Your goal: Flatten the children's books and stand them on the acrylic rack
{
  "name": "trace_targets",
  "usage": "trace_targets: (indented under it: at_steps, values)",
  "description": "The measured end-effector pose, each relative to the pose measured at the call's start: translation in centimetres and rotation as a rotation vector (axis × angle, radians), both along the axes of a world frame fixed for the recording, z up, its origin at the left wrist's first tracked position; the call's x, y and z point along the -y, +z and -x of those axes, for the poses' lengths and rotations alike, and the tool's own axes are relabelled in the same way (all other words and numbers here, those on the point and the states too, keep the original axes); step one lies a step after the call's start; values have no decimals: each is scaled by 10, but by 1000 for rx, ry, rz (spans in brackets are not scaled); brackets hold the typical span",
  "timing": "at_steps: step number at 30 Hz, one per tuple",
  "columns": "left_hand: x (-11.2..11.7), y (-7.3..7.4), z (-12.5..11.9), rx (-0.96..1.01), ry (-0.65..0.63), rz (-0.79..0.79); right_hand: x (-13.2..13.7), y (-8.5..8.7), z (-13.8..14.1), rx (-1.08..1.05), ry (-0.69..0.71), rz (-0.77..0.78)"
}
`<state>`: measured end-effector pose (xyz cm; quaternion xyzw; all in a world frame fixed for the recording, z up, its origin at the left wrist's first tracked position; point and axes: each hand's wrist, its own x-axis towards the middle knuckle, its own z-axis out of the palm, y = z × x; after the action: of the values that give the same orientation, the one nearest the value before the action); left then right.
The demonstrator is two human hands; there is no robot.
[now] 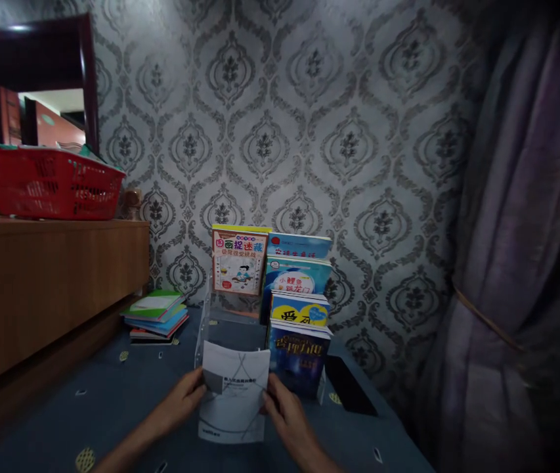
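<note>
A white booklet point(234, 394) with grey print is held upright between both my hands, low in the middle of the head view. My left hand point(181, 398) grips its left edge and my right hand point(283, 407) grips its right edge, fingers closed on the paper. The booklet's top edge sits at the front left slot of a clear tiered book stand point(211, 314). The stand's right column holds several picture books point(298, 315), and one orange-and-white picture book point(239, 260) stands in the back left tier.
The stand rests on a dark blue patterned cloth point(112, 394). A stack of thin books point(156, 315) lies to the left, beside a wooden cabinet point(48, 289) bearing a red basket point(46, 182). A dark flat object point(348, 386) lies right of the stand. A purple curtain point(520, 263) hangs at right.
</note>
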<state>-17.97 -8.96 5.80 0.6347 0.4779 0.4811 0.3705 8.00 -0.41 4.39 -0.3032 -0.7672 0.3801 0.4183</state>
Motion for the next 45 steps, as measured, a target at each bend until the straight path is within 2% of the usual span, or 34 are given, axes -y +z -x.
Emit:
trace_targets:
  at_steps: [9,14,23,26,28,30,32,33,36,38,39,40,42,45]
  values:
    - [-2,5,-9,34,-13,-54,3,-3,-2,-34,-3,12]
    - [-2,9,-12,55,-14,-20,0,-8,-2,-39,-58,-5]
    - [0,9,-10,36,-9,26,-2,-5,1,-27,-16,-17]
    - [1,22,-8,-17,16,2,-2,-3,-1,-43,36,-9]
    - [-3,47,-3,-94,113,-65,-2,-5,-3,-64,58,-11]
    - [-15,87,3,-229,227,-201,-2,-10,-3,-100,41,-13]
    - [-34,140,9,-369,342,-384,-2,-18,-2,-129,7,0]
    - [-46,169,12,-445,371,-470,-3,-24,-2,-137,-7,12]
    - [-87,255,17,-621,563,-745,-4,-40,-3,-158,-52,48]
    - [-113,302,20,-699,676,-801,-5,-49,-6,-183,-97,54]
    - [-124,321,21,-723,681,-772,-5,-53,-7,-194,-116,53]
    - [-133,336,22,-750,626,-694,-5,-56,-8,-201,-125,52]
    - [-147,355,25,-798,480,-522,-4,-59,-9,-208,-128,50]
    - [-158,362,28,-831,321,-342,-1,-59,-7,-227,-135,56]
